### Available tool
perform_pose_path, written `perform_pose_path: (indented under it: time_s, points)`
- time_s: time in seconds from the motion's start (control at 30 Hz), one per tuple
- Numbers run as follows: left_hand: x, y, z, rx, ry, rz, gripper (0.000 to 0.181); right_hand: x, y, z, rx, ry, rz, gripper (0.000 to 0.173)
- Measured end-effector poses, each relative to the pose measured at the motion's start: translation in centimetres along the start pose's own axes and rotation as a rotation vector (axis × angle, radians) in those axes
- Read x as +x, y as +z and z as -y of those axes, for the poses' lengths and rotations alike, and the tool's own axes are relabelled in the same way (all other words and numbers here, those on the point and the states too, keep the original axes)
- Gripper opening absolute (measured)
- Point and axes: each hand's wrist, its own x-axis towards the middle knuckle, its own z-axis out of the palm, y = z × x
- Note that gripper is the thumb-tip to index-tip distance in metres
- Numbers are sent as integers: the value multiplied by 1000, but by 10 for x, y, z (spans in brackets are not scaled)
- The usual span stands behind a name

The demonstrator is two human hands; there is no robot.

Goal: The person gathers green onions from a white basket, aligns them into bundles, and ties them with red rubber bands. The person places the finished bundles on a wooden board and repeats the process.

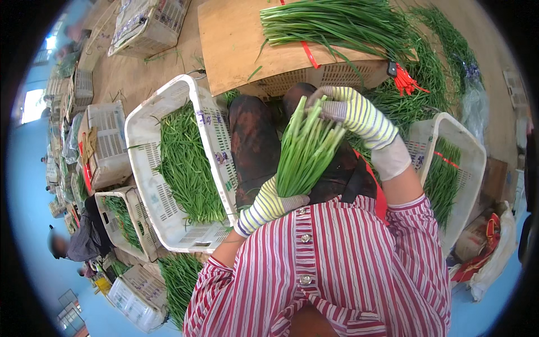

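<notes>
In a striped knit glove, my left hand (271,207) is closed around the lower part of a bunch of long green leafy stalks (301,156), which look like garlic chives. The pale cut ends point up, away from my body. My right hand (345,110), gloved the same way, is at those pale ends with its fingers bent; whether it pinches any stalk I cannot tell. The bunch is over my lap. Beyond my knees, a larger pile of the same stalks (332,23) lies on a wooden board (236,50), with a red tie strip (310,54) hanging over the board's edge.
A white plastic crate (193,90) with loose stalks stands at my left, another crate (480,168) with stalks at my right. Red strips (406,81) hang from the board's corner. Loose greens (421,76) lie beyond my right hand. Another person (84,236) is at the far left.
</notes>
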Motion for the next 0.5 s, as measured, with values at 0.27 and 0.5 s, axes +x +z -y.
perform_pose_path:
  time_s: [0.27, 0.5]
  points:
    - [-5, -4, -10, -230, -32, 7, 47, 13, -86, -53, -189, -280, -764, 22]
    - [-2, -4, -9, -174, -43, 22, 41, -34, -11, 2, -354, -162, -224, 46]
